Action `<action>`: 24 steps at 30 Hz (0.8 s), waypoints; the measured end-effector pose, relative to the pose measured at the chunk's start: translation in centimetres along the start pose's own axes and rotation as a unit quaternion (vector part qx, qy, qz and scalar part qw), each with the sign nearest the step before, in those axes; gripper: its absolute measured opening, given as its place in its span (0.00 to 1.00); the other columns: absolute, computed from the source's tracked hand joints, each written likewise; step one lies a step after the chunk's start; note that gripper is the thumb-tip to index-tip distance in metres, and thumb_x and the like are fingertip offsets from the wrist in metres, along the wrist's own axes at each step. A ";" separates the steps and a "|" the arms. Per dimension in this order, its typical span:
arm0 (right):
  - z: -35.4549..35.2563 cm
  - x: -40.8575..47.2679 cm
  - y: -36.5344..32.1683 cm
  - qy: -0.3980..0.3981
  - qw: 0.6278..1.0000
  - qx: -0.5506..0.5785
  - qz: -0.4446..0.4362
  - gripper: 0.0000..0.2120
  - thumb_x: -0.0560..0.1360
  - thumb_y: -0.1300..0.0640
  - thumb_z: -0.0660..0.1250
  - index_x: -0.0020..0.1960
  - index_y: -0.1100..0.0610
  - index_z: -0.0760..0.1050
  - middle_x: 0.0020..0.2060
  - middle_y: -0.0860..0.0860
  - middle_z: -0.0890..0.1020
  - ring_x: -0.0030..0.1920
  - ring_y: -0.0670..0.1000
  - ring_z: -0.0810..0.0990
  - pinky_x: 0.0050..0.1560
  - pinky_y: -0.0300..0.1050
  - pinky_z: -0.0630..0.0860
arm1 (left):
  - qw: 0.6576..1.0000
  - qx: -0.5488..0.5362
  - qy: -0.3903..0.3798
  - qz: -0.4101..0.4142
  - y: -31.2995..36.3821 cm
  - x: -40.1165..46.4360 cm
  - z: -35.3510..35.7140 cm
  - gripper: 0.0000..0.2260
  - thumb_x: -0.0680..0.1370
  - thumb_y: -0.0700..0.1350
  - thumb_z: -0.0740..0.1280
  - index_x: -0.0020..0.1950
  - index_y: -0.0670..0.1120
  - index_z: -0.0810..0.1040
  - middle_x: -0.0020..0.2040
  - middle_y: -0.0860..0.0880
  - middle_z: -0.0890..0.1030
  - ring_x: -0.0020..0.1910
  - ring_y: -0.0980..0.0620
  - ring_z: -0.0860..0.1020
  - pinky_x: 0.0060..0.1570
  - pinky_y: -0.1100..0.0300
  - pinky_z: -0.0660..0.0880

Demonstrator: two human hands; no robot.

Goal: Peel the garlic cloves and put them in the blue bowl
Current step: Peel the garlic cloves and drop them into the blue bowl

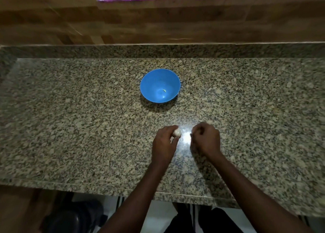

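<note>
A blue bowl [160, 86] stands on the speckled granite counter [79, 120], with one small pale clove [164, 91] lying inside it. Nearer to me, my left hand [164, 143] grips a white garlic bulb [177, 132] between thumb and fingers just above the counter. My right hand [205, 138] is a short way to the right of the bulb with its fingers curled inward; whatever they pinch is hidden or too small to tell. A thin pale scrap of garlic skin [201, 121] lies on the counter just beyond my right hand.
A low granite upstand [158, 50] and a wooden wall [123, 21] close off the back of the counter. The counter's front edge [175, 195] runs close to my body, with the floor and my legs below it.
</note>
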State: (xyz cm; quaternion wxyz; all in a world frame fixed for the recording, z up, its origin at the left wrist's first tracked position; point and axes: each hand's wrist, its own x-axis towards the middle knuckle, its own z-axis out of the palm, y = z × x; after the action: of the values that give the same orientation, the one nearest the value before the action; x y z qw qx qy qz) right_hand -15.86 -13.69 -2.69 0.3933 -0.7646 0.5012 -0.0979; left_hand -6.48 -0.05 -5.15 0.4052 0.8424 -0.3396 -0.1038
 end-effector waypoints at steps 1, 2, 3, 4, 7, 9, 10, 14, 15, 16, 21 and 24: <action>-0.4 0.3 0.2 0.042 0.998 -0.031 -0.027 0.02 0.73 0.58 0.70 0.43 0.51 0.79 0.37 0.50 0.83 0.39 0.54 0.82 0.39 0.46 0.77 | 1.000 0.001 -0.005 0.002 -0.1 0.0 0.0 0.15 0.77 0.44 0.73 0.63 0.48 0.80 0.57 0.53 0.81 0.55 0.54 0.75 0.52 0.61 0.72; -0.7 0.8 0.5 0.066 0.995 -0.056 -0.051 0.02 0.74 0.57 0.71 0.46 0.52 0.78 0.40 0.51 0.83 0.40 0.55 0.81 0.39 0.47 0.76 | 1.000 0.000 -0.012 0.005 -0.3 0.0 -0.1 0.16 0.76 0.44 0.73 0.64 0.47 0.80 0.58 0.52 0.81 0.57 0.53 0.76 0.53 0.59 0.74; -1.0 1.3 0.7 0.071 0.992 -0.081 -0.072 0.05 0.74 0.56 0.71 0.48 0.53 0.77 0.42 0.52 0.81 0.42 0.56 0.79 0.40 0.48 0.75 | 1.000 -0.003 -0.021 0.006 -0.4 0.0 -0.1 0.18 0.76 0.45 0.73 0.66 0.47 0.79 0.59 0.51 0.80 0.58 0.51 0.76 0.54 0.57 0.74; -1.1 1.9 0.8 0.064 0.988 -0.104 -0.091 0.06 0.75 0.56 0.71 0.49 0.55 0.76 0.44 0.53 0.80 0.43 0.57 0.78 0.41 0.49 0.74 | 1.000 -0.006 -0.027 0.007 -0.5 -0.1 -0.2 0.20 0.76 0.47 0.72 0.67 0.47 0.78 0.60 0.51 0.80 0.58 0.50 0.76 0.55 0.56 0.75; -1.3 3.4 0.6 0.034 0.981 -0.141 -0.128 0.03 0.74 0.61 0.68 0.44 0.55 0.75 0.41 0.53 0.78 0.41 0.56 0.78 0.38 0.49 0.74 | 1.000 -0.002 -0.021 -0.012 -0.3 -0.2 -0.6 0.21 0.77 0.52 0.69 0.69 0.46 0.76 0.61 0.50 0.79 0.59 0.50 0.77 0.57 0.55 0.75; -1.4 4.3 -0.4 0.016 0.980 -0.139 -0.142 0.07 0.72 0.63 0.65 0.38 0.54 0.74 0.36 0.51 0.78 0.37 0.55 0.79 0.35 0.48 0.74 | 1.000 0.013 -0.009 -0.025 -0.4 -0.2 -1.0 0.22 0.78 0.53 0.68 0.69 0.46 0.76 0.61 0.50 0.79 0.58 0.52 0.76 0.56 0.56 0.74; -1.6 4.7 -1.3 0.015 0.981 -0.127 -0.148 0.07 0.72 0.64 0.64 0.38 0.54 0.74 0.35 0.51 0.79 0.36 0.54 0.79 0.34 0.47 0.74 | 0.999 0.016 -0.008 -0.029 -0.4 -0.2 -1.2 0.22 0.78 0.53 0.68 0.68 0.46 0.77 0.61 0.50 0.80 0.57 0.52 0.76 0.56 0.57 0.75; -1.5 6.7 -7.3 0.030 0.975 -0.023 -0.219 0.06 0.73 0.64 0.70 0.40 0.56 0.77 0.35 0.50 0.80 0.35 0.50 0.79 0.36 0.45 0.76 | 0.999 0.004 -0.014 -0.048 -0.4 0.0 -1.4 0.18 0.77 0.50 0.68 0.66 0.46 0.78 0.59 0.51 0.80 0.55 0.52 0.77 0.54 0.53 0.78; -1.2 7.2 -9.0 0.027 0.969 -0.007 -0.245 0.05 0.73 0.63 0.71 0.40 0.57 0.78 0.36 0.51 0.81 0.36 0.50 0.80 0.37 0.45 0.77 | 0.999 0.004 -0.011 -0.050 -0.2 0.1 -1.3 0.17 0.77 0.48 0.69 0.65 0.46 0.79 0.57 0.51 0.80 0.54 0.52 0.77 0.53 0.52 0.78; -0.6 7.9 -10.5 0.019 0.963 -0.002 -0.267 0.04 0.72 0.63 0.72 0.41 0.57 0.79 0.36 0.52 0.82 0.37 0.51 0.81 0.38 0.45 0.77 | 0.999 0.004 -0.008 -0.050 -0.1 0.1 -1.3 0.16 0.77 0.47 0.69 0.64 0.46 0.79 0.56 0.51 0.80 0.53 0.52 0.77 0.52 0.52 0.78; 2.1 10.4 -14.7 -0.080 0.946 -0.095 -0.298 0.09 0.73 0.65 0.71 0.50 0.57 0.85 0.42 0.56 0.86 0.44 0.56 0.84 0.47 0.49 0.81 | 0.998 0.005 -0.007 -0.058 0.0 0.5 -1.2 0.15 0.77 0.46 0.71 0.63 0.47 0.80 0.54 0.51 0.80 0.51 0.52 0.77 0.50 0.53 0.77; 1.1 9.8 -13.5 -0.046 0.950 -0.056 -0.302 0.06 0.74 0.60 0.71 0.50 0.56 0.86 0.42 0.54 0.87 0.43 0.54 0.84 0.47 0.46 0.80 | 0.998 -0.006 -0.028 -0.053 0.4 0.5 -1.0 0.16 0.76 0.52 0.71 0.63 0.51 0.81 0.51 0.51 0.78 0.49 0.52 0.76 0.47 0.54 0.75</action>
State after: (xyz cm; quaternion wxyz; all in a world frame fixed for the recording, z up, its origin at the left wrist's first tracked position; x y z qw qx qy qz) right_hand -1.29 -18.90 3.62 0.3244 -0.9048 0.2327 -0.1485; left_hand -5.84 0.06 -4.15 0.3944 0.8535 -0.3055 -0.1506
